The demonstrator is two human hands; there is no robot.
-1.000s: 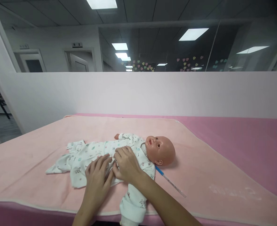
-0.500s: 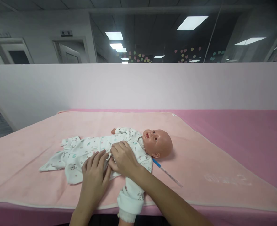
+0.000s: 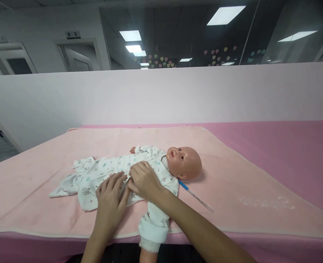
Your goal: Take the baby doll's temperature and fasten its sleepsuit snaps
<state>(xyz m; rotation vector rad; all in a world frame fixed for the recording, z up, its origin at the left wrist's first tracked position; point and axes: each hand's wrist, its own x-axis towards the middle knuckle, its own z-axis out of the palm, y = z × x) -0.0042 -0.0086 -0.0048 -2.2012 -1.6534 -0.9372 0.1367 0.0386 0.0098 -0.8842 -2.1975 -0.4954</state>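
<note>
A baby doll (image 3: 187, 162) lies on its back, head to the right, dressed in white printed clothes (image 3: 110, 164). At the doll's near side, my left hand (image 3: 110, 193) has its fingers curled on the clothing, thumb toward my right hand. My right hand (image 3: 145, 180) pinches a narrow white strip or edge of the clothing (image 3: 127, 178) at the doll's waist. That fabric runs between the two hands, and the fingertips partly hide it. The doll's near arm (image 3: 154, 226) reaches over the table's front edge with its cuff folded back.
Beside the doll's head lies a thin clear tube with a blue end (image 3: 196, 197). A peach blanket (image 3: 232, 182) covers much of the pink table surface (image 3: 295, 157). Behind the table stands a low white partition (image 3: 161, 95) with glass above it.
The view has shifted slightly. Both hands stay at the doll's waist, and a little more of the white fabric shows between them. The doll has hardly moved.
</note>
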